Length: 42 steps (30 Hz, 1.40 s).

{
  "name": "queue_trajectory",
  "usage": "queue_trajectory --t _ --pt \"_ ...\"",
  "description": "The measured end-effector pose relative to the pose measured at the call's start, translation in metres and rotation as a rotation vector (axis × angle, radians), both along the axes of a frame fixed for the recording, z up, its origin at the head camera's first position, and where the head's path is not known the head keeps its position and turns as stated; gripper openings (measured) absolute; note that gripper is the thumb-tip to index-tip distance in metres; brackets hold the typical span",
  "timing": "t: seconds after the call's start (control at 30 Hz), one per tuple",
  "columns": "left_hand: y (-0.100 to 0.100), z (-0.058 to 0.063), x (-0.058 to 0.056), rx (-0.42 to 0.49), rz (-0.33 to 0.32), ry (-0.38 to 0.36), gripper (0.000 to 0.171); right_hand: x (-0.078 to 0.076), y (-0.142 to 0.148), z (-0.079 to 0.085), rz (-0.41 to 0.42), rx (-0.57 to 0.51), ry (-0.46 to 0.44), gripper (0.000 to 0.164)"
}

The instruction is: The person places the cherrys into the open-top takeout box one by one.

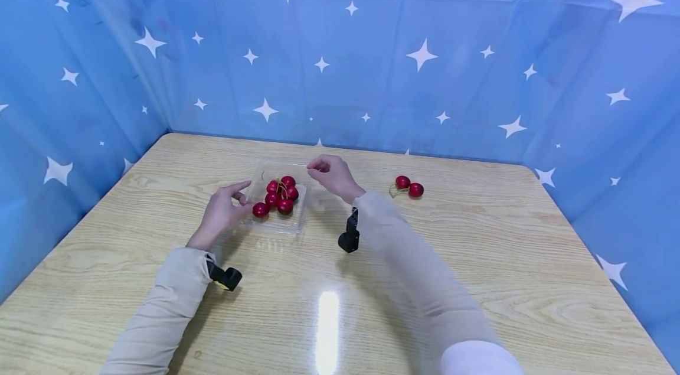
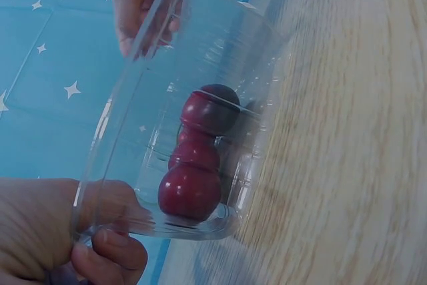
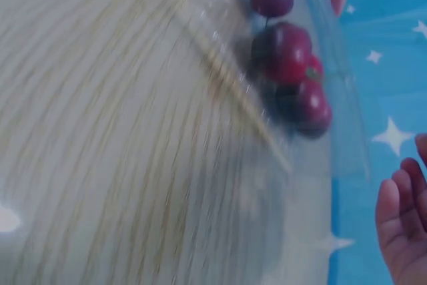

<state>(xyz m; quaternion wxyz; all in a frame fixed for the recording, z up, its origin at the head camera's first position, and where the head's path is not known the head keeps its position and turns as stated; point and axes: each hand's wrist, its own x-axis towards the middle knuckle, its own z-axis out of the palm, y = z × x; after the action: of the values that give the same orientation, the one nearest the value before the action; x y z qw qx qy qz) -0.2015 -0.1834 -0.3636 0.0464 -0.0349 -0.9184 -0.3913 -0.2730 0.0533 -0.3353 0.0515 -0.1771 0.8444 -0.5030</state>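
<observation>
A clear plastic box point(image 1: 301, 222) stands on the table with several dark red cherries point(image 1: 273, 199) inside, some with green stems. My left hand point(image 1: 222, 214) is at its left side; in the left wrist view, the thumb and fingers of that hand point(image 2: 110, 231) pinch the box's wall near a corner. By the far right corner of the box hovers my right hand point(image 1: 336, 177), fingers loosely bent. In the right wrist view, this hand point(image 3: 407, 221) appears apart from the box with nothing seen in it; its palm is partly cut off by the frame.
Two more cherries point(image 1: 409, 186) joined by their stems lie on the wooden table point(image 1: 504, 245), right of the box. A blue curtain point(image 1: 361, 85) with white stars hangs behind the table and along its sides. Light glares off the tabletop near the front.
</observation>
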Motion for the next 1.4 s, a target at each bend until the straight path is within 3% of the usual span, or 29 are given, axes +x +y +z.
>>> queue_trajectory --t 0.4,0.73,0.97,1.4 --pt "0.0 0.001 0.0 0.002 0.002 -0.011 0.053 -0.002 0.056 -0.014 -0.078 -0.033 -0.052 0.02" --pt "-0.002 0.002 0.001 -0.004 0.003 -0.022 0.053 0.001 0.103 -0.024 -0.141 0.071 -0.031 0.026" --pt "-0.001 0.002 0.001 -0.004 -0.004 -0.016 0.053 0.005 0.132 -0.032 -0.157 0.048 -0.052 0.028" --pt "-0.002 0.002 0.001 -0.009 -0.008 0.011 0.052 0.013 0.156 -0.043 -0.203 0.114 -0.073 0.028"
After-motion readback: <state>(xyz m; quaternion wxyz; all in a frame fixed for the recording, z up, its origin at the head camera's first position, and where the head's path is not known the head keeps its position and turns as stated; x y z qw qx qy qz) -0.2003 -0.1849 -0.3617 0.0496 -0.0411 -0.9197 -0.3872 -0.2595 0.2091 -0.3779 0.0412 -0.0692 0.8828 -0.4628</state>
